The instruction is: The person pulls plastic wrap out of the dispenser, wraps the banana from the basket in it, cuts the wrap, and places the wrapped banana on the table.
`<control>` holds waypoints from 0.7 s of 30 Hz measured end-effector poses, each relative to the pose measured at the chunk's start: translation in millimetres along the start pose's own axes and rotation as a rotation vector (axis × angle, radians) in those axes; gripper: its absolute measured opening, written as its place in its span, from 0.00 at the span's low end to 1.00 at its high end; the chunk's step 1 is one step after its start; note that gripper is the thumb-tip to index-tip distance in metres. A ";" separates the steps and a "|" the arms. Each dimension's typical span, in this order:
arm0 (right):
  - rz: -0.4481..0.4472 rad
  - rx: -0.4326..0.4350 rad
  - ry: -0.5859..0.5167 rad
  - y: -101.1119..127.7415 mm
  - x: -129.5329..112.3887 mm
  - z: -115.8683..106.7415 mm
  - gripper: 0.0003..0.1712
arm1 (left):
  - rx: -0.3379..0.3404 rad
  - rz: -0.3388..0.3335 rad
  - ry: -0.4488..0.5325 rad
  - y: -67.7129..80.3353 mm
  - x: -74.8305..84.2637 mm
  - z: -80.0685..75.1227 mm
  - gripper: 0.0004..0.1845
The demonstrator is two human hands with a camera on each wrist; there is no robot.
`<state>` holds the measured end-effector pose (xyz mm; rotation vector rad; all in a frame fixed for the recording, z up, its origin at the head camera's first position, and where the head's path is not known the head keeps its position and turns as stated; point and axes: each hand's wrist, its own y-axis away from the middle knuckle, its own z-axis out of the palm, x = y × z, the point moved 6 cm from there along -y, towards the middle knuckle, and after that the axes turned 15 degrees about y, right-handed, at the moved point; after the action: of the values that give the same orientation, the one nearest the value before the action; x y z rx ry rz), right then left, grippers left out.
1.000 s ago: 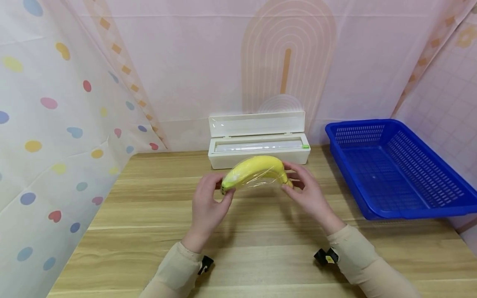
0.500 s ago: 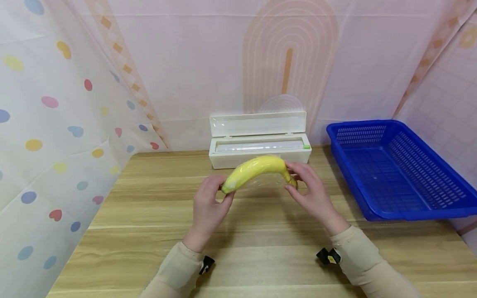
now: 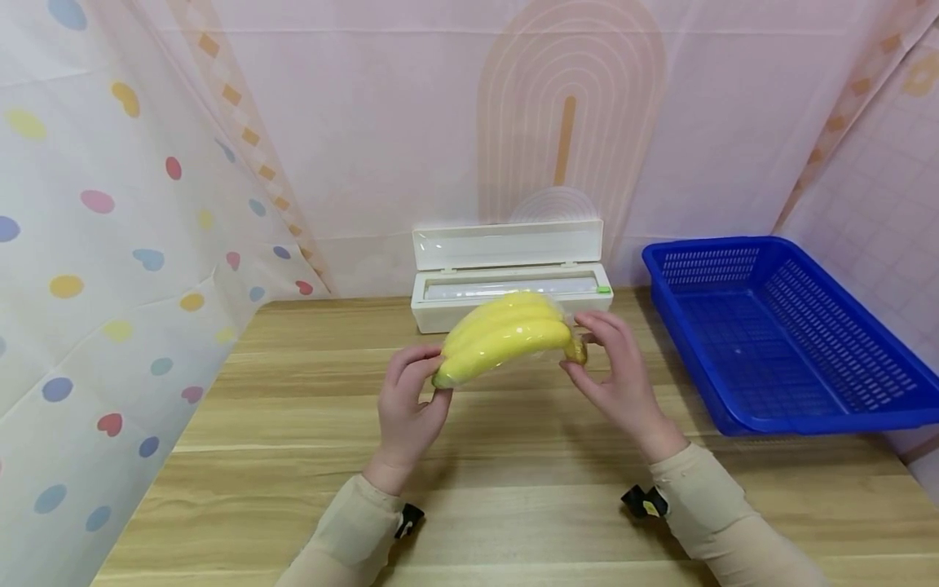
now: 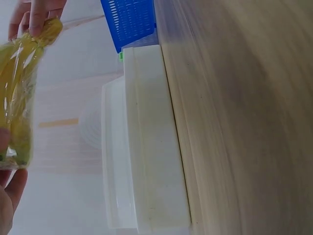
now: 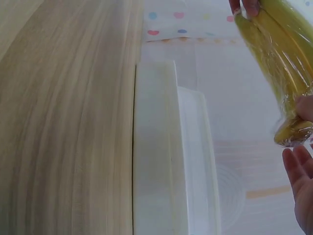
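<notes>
A bunch of yellow bananas (image 3: pixel 502 336) wrapped in clear film is held above the wooden table (image 3: pixel 513 489), in front of the white wrap dispenser (image 3: pixel 509 277). My left hand (image 3: pixel 407 408) pinches the bunch's left tip between thumb and fingers. My right hand (image 3: pixel 616 371) pinches the stem end at the right. In the left wrist view the wrapped bananas (image 4: pixel 19 98) show at the left edge, with the right hand's fingertips (image 4: pixel 36 12) at the stem. The right wrist view shows the bananas (image 5: pixel 283 63) at the top right.
The white dispenser (image 4: pixel 151 142) stands with its lid up at the table's back, against a pink backdrop. A blue perforated basket (image 3: pixel 778 334) sits at the right, with nothing in it. A dotted curtain (image 3: pixel 110 285) hangs along the left side.
The bananas have rolled between the two hands, so more of the bunch faces up now. Both hands have kept their hold at the ends.
</notes>
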<state>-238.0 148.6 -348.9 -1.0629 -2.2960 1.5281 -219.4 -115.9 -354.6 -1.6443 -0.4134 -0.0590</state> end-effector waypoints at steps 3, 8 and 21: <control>0.006 0.025 -0.048 -0.6 1.6 -1.4 0.42 | 0.020 0.015 0.025 -0.2 -0.2 -0.5 0.11; -0.072 -0.003 -0.106 -5.2 1.7 -3.5 0.43 | 0.031 0.037 0.057 0.6 -1.7 -1.1 0.08; -0.115 -0.246 -0.257 -12.5 0.0 -8.3 0.43 | -0.006 0.077 0.114 0.4 -1.0 2.3 0.04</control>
<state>-239.6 152.0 -334.4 -0.8066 -2.7252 1.4385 -220.7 -114.0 -355.5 -1.6527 -0.2631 -0.0956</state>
